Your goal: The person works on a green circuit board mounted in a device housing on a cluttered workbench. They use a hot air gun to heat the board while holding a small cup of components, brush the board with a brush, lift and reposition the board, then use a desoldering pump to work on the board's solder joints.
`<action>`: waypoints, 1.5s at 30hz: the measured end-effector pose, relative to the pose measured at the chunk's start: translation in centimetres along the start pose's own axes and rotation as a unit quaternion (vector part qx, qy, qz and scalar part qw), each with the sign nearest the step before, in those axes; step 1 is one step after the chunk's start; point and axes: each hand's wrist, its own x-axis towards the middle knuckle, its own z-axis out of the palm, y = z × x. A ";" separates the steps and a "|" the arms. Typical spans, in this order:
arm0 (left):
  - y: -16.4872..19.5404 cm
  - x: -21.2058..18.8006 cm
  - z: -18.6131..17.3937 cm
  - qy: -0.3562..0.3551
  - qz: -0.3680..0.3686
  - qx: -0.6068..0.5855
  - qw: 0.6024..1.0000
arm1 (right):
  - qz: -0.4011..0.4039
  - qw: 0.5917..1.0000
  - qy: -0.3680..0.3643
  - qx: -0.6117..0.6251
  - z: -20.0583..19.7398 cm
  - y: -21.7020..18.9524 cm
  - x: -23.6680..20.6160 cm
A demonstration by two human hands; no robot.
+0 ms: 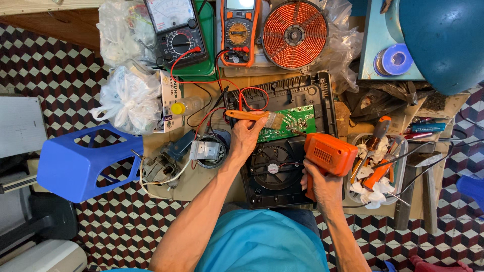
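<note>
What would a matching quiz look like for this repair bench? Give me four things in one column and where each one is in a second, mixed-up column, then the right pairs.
Things:
1. paintbrush
2. orange power drill
3. copper coil
4. blue plastic stool

Places:
A. lying on its side on the checkered floor, at the left
B. in the left hand, bristles over the green circuit board
C. at the top of the bench, beside the orange multimeter
D. in the right hand, tip toward the green circuit board

Pairs: 1-B, 2-D, 3-C, 4-A
</note>
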 end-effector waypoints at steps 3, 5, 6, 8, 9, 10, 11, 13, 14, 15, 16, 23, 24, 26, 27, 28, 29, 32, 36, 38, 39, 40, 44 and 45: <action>0.0 0.0 0.0 -0.001 0.004 -0.008 1.000 | 0.006 1.000 0.000 0.009 0.0 0.1 0.0; -0.1 0.0 0.0 -0.001 -0.002 0.001 1.000 | 0.000 1.000 -0.004 0.010 0.0 0.1 0.1; -0.1 0.1 0.0 0.000 0.002 0.004 1.000 | 0.000 1.000 -0.005 0.009 -0.1 0.1 0.1; -0.2 0.2 0.0 0.005 0.012 0.009 1.000 | 0.000 1.000 -0.010 0.008 -0.1 0.1 0.1; -0.2 0.2 0.0 -0.001 0.011 -0.002 1.000 | 0.003 1.000 -0.008 0.006 -0.1 0.0 0.1; -0.2 0.2 0.0 -0.006 0.009 -0.015 1.000 | 0.007 1.000 -0.006 0.003 -0.1 0.0 0.0; -0.2 0.2 0.0 -0.011 0.008 -0.027 1.000 | 0.010 1.000 -0.004 0.000 -0.1 0.0 0.0; -0.2 0.2 0.0 -0.008 0.007 -0.009 1.000 | 0.013 1.000 0.001 -0.001 0.0 0.0 0.0; -0.2 0.2 -0.1 -0.005 0.008 0.001 1.000 | 0.014 1.000 0.002 -0.001 0.0 0.0 0.0; -0.2 0.2 0.0 -0.005 -0.003 0.004 1.000 | 0.015 1.000 0.003 -0.005 0.0 0.0 0.0; -0.2 0.2 0.0 -0.003 -0.014 0.008 1.000 | 0.017 1.000 0.003 -0.010 0.1 0.0 0.0; -0.1 0.2 0.0 -0.004 0.002 -0.020 1.000 | -0.010 0.998 0.003 -0.060 -0.1 0.5 0.0; -0.1 0.2 0.1 -0.007 0.011 -0.030 0.999 | -0.011 0.997 0.002 -0.072 -0.2 0.6 0.0; -0.1 0.1 0.1 -0.011 0.028 -0.051 0.998 | -0.012 0.995 0.001 -0.096 -0.2 0.9 0.0; -0.1 0.1 0.0 -0.009 0.026 -0.038 0.999 | -0.012 0.996 0.002 -0.088 -0.2 1.0 0.0; -0.1 0.0 0.0 -0.007 0.025 -0.025 0.999 | -0.013 0.997 0.002 -0.081 -0.2 1.1 0.1; -0.1 0.0 0.0 -0.003 0.022 -0.012 1.000 | -0.013 0.997 0.001 -0.074 -0.1 1.1 0.1; -0.1 0.0 -0.1 -0.005 -0.001 -0.015 1.000 | -0.026 0.997 -0.002 -0.073 0.0 1.2 0.1; -0.1 0.1 -0.1 -0.005 0.004 -0.006 1.000 | -0.032 0.998 -0.006 -0.061 0.0 0.9 0.1; -0.1 0.2 -0.1 -0.005 0.003 -0.011 1.000 | -0.027 0.997 -0.006 -0.068 0.0 0.7 0.0; -0.2 0.2 -0.1 -0.004 -0.004 -0.003 1.000 | -0.028 0.997 -0.007 -0.072 0.0 0.7 0.0; -0.2 0.2 -0.1 -0.003 -0.011 0.004 1.000 | -0.030 0.997 -0.008 -0.075 0.0 0.7 0.0; -0.4 0.2 -0.1 -0.004 0.001 -0.008 1.000 | -0.002 0.992 0.014 -0.124 0.1 0.7 0.0; -0.4 0.3 -0.1 -0.004 0.003 -0.010 1.000 | -0.001 0.993 0.013 -0.119 0.2 0.8 0.0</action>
